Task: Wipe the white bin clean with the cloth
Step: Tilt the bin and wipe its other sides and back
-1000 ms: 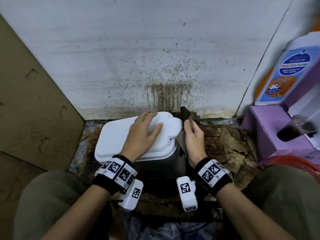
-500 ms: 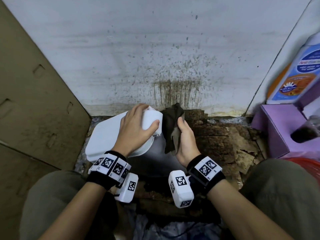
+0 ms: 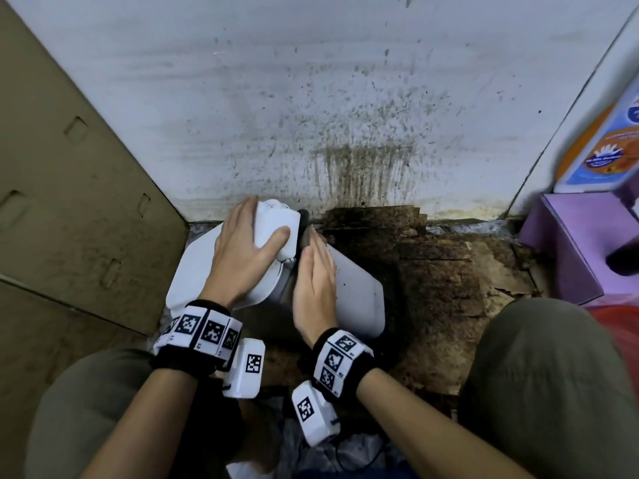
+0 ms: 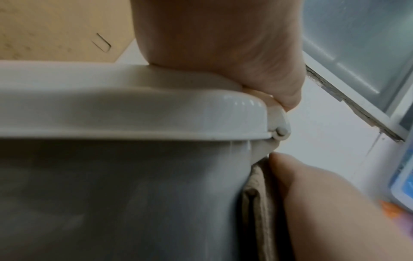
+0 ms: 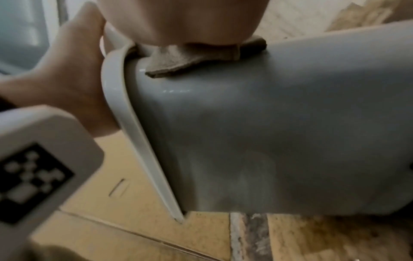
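The white bin (image 3: 356,292) lies tipped over on the floor, its lid (image 3: 197,271) pointing left toward the cardboard. My left hand (image 3: 242,243) lies on the lid and grips its far end with curled fingers and thumb. My right hand (image 3: 314,281) lies flat on the bin's upturned side, its straight fingers pressing the brown cloth (image 3: 304,223) against it. The cloth is mostly hidden beneath that hand. In the right wrist view the cloth (image 5: 192,58) peeks out from under the palm near the lid's rim. In the left wrist view it (image 4: 257,203) sits just below the lid hinge.
A cardboard panel (image 3: 69,202) stands close on the left and a stained white wall (image 3: 345,115) right behind the bin. Dirty brown cardboard (image 3: 432,271) covers the floor. At the right are a purple box (image 3: 570,243), a detergent bottle (image 3: 601,150) and a red basket (image 3: 615,316).
The bin has tipped from upright onto its side, lid turned left. My right hand went from pinching the cloth at the bin's back to pressing it flat on the side.
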{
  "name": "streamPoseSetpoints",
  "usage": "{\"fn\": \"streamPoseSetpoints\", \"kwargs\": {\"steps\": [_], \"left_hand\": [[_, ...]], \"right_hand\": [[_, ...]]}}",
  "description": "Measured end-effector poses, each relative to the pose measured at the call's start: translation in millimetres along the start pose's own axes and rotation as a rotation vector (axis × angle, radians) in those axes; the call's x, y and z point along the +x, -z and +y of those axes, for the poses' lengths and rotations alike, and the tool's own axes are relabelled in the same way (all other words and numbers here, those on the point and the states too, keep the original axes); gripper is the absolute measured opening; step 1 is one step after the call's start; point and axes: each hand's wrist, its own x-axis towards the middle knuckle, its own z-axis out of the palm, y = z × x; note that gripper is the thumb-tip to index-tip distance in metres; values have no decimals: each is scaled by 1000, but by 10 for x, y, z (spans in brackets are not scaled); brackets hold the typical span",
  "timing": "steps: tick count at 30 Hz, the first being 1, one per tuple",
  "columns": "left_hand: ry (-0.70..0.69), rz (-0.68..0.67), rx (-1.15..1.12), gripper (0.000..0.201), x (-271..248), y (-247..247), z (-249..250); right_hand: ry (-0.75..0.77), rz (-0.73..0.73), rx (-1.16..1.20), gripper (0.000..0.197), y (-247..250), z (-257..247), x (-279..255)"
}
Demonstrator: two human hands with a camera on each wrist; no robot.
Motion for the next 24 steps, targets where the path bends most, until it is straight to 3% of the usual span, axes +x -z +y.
{"fn": "streamPoseSetpoints", "kwargs": {"steps": [4, 8, 15, 18, 24], "left_hand": [[23, -10, -39, 99, 35, 24, -72], [58, -21, -86, 102, 36, 36, -82], [37, -22, -73, 101, 66, 5, -42], [53, -17, -94, 99, 96, 25, -104], [49, -18, -116, 97, 96, 49, -109]], "right_hand": [[99, 29, -122, 59, -87, 94, 37], [224, -63, -234, 62, -58, 225, 105], [236, -20, -212, 55, 129, 566, 132], [160, 16, -239, 55, 304, 939, 113], [-230, 47, -256, 50, 725, 1446, 87]]}}
